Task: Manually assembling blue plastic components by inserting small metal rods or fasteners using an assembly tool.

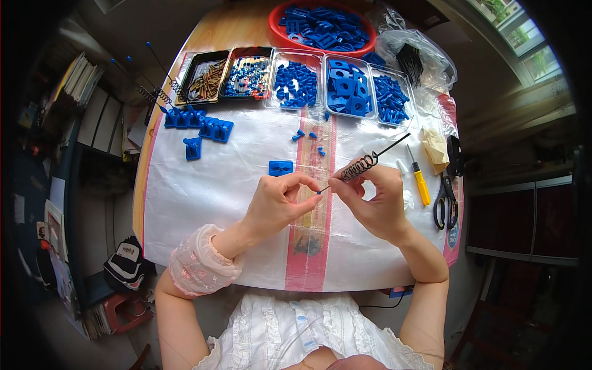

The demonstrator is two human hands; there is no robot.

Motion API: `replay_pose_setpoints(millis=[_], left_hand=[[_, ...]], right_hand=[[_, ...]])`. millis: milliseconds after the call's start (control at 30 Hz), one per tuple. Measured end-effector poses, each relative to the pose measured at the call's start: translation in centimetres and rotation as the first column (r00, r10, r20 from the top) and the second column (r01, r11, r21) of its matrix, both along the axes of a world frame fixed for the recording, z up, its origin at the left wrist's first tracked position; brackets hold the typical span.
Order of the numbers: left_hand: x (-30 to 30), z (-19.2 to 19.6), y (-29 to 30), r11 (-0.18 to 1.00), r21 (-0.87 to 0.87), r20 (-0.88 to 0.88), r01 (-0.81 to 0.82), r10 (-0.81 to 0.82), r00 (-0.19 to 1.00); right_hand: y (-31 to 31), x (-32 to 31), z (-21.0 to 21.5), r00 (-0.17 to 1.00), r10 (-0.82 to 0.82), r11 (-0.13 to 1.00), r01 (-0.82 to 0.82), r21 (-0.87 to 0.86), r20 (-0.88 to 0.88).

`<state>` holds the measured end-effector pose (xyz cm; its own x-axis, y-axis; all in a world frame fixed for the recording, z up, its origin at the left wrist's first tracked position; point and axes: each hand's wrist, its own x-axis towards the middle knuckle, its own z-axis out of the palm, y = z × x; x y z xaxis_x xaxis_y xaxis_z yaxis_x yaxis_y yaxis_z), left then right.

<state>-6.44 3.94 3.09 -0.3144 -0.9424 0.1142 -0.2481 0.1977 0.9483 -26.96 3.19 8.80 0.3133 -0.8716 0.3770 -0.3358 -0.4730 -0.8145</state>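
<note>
My right hand [381, 202] is closed on a black coil spring [359, 167] with long straight wire ends. One end points up and right past my fingers. The other reaches left to my left hand [271, 203], which pinches a tiny blue cap [319, 192] between thumb and forefinger. The cap is at the wire's tip; whether it sits on it is too small to tell. Just beyond my left hand lies a blue plastic base [281, 167]. Farther off are several loose small blue pieces [300, 134].
Along the far side stand trays of brass-coloured pins [208, 80], small nuts [247, 77] and blue parts [296, 84], before a red basin [274, 28]. Blue assemblies [216, 129] stand left, some bearing springs. At right lie a yellow-handled screwdriver [422, 187] and black scissors [445, 206].
</note>
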Motion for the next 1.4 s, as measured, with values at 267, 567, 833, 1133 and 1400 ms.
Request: replay_pose_setpoints(millis=[267, 567, 833, 1133, 1400], left_hand=[[-0.1, -0.1, 0.1, 1.0, -0.011, -0.007, -0.003, 0.003, 1.0], [0.0, 0.1, 0.1, 1.0, -0.009, 0.002, -0.002, 0.002, 1.0], [0.0, 0.3, 0.1, 1.0, -0.022, 0.013, -0.001, 0.001, 1.0], [0.0, 0.3, 0.0, 0.999, -0.046, 0.042, 0.009, -0.007, 0.999], [-0.1, 1.1, 0.1, 1.0, -0.027, 0.024, 0.005, -0.005, 1.0]], right_hand=[[0.0, 0.0, 0.1, 1.0, -0.006, 1.0, 0.006, 0.0, -0.008], [0.0, 0.0, -0.1, 1.0, 0.001, 1.0, -0.001, -0.001, -0.007], [0.0, 0.1, -0.1, 1.0, -0.005, 1.0, 0.005, 0.007, -0.009], [-0.1, 0.1, 0.2, 1.0, -0.006, 1.0, 0.006, 0.008, -0.005], [-1.2, -0.8, -0.5, 0.997, -0.066, 0.994, 0.069, 0.091, -0.028]])
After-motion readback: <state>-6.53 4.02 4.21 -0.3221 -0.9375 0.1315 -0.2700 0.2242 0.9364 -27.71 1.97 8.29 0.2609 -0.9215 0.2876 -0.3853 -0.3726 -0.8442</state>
